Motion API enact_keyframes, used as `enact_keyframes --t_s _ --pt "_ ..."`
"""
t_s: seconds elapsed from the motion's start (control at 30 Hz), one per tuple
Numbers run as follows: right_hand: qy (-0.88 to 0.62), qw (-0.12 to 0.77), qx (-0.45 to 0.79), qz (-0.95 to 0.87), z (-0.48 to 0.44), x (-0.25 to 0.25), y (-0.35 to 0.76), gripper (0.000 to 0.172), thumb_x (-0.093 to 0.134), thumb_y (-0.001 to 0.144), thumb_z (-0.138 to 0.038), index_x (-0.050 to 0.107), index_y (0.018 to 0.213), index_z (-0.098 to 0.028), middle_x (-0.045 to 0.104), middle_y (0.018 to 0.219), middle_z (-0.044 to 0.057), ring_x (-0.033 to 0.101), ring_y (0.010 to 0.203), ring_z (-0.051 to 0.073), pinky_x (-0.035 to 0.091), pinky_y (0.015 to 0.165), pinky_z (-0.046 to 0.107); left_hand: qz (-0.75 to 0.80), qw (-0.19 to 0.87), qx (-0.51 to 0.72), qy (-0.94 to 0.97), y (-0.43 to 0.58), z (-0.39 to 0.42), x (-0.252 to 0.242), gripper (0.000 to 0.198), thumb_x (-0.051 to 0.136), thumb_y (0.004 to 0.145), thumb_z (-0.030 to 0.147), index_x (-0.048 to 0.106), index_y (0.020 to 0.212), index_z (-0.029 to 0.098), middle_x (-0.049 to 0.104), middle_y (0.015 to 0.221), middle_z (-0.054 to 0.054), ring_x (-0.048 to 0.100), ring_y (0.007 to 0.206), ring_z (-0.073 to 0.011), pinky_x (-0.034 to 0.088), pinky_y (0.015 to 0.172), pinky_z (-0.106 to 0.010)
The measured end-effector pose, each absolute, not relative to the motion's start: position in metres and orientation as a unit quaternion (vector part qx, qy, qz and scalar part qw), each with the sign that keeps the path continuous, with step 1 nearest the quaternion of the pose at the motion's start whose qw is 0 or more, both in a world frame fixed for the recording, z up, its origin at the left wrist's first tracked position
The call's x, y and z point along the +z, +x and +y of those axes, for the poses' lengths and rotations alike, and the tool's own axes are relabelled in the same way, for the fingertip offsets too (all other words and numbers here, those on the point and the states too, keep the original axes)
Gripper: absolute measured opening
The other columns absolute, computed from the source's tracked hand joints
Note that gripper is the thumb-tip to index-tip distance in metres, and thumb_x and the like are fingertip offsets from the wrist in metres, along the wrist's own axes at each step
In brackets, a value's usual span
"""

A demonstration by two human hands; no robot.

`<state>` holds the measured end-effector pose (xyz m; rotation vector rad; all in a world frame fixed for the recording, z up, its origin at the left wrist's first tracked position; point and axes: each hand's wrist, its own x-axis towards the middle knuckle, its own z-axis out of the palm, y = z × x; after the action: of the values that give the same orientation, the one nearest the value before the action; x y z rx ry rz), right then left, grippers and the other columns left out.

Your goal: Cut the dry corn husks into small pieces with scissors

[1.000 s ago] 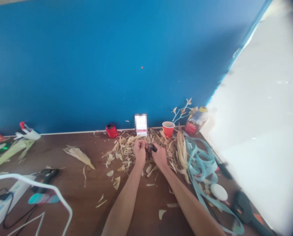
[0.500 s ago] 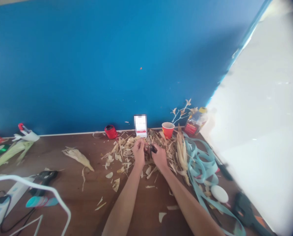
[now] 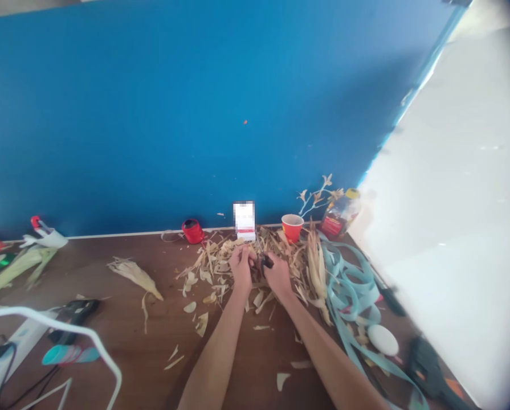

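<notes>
My right hand (image 3: pixel 279 274) is closed around the dark handles of a pair of scissors (image 3: pixel 266 261), whose thin blades point away toward the wall. Beside it, my left hand (image 3: pixel 240 267) has its fingers pinched together close to the blades; whatever sits between the fingertips is too small to make out. Both hands are over a loose heap of dry corn husk scraps (image 3: pixel 212 259). Just beyond them a lit phone (image 3: pixel 245 221) leans upright against the blue wall. To the right of my right hand lies a bundle of dry husk (image 3: pixel 317 263).
Behind the heap stand a red paper cup (image 3: pixel 293 230), a red container (image 3: pixel 192 232) and a bottle (image 3: pixel 339 216). Teal ribbon (image 3: pixel 353 285), a white disc (image 3: pixel 383 340) and a glue gun (image 3: pixel 428 364) lie right. Leftward are a husk (image 3: pixel 135 276), a power strip (image 3: pixel 19 350) and a white cable (image 3: pixel 105 341).
The view has shifted very slightly. My left fingers have moved a little at the pinch, while the right hand stays on the scissors in nearly the same spot.
</notes>
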<state>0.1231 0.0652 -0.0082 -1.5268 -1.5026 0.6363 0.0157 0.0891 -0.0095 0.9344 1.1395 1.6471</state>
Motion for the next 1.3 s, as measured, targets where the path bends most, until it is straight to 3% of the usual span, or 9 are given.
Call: enact_keyframes --t_s 0.23,0.53,0.9,1.1,1.3 --pt "-0.614 0.438 0.253 -0.606 0.0655 -0.0099 0.1226 0.03 0.051 0.074 -0.019 0.067 0.099 -0.022 0.072 0.091 0.003 0.066 0.082 0.019 0.049 0.074 0.027 0.462 0.447 0.661 0.387 0.0147 0.0881 -0.0112 0.036 0.06 0.08 0.047 0.063 0.095 0.015 0.054 0.059 0.002 0.041 0.046 -0.0058 0.033 0.047 -0.019" --pt "-0.606 0.443 0.259 -0.608 0.0659 -0.0112 0.123 0.031 0.051 0.075 -0.019 0.067 0.101 -0.022 0.072 0.093 0.003 0.066 0.083 0.019 0.049 0.074 0.027 0.457 0.472 0.647 0.386 0.0177 0.0877 -0.0041 0.046 0.057 0.082 0.05 0.055 0.116 0.02 0.063 0.077 -0.003 0.055 0.06 -0.0118 0.047 0.059 -0.025" --pt "-0.609 0.439 0.26 -0.607 0.0672 -0.0126 0.1235 0.033 0.052 0.074 -0.019 0.067 0.104 -0.022 0.072 0.097 0.004 0.066 0.086 0.021 0.049 0.077 0.029 0.46 0.453 0.65 0.4 0.0173 0.0899 -0.0111 0.031 0.056 0.083 0.048 0.057 0.092 0.019 0.061 0.072 -0.002 0.053 0.056 -0.0112 0.046 0.057 -0.025" --pt "-0.612 0.438 0.258 -0.606 0.0669 -0.0132 0.1229 0.03 0.051 0.075 -0.018 0.067 0.1 -0.023 0.072 0.093 0.003 0.066 0.085 0.02 0.049 0.075 0.027 0.45 0.469 0.667 0.363 0.0188 0.0907 -0.0124 0.031 0.056 0.082 0.048 0.056 0.094 0.019 0.067 0.093 -0.008 0.061 0.069 -0.015 0.049 0.064 -0.028" --pt "-0.615 0.434 0.247 -0.61 0.0668 -0.0138 0.1228 0.03 0.051 0.074 -0.018 0.067 0.099 -0.023 0.072 0.092 0.003 0.066 0.083 0.02 0.048 0.074 0.026 0.455 0.428 0.675 0.392 0.0168 0.0923 -0.0128 0.028 0.058 0.082 0.045 0.059 0.086 0.017 0.06 0.074 -0.003 0.052 0.059 -0.0116 0.043 0.058 -0.025"
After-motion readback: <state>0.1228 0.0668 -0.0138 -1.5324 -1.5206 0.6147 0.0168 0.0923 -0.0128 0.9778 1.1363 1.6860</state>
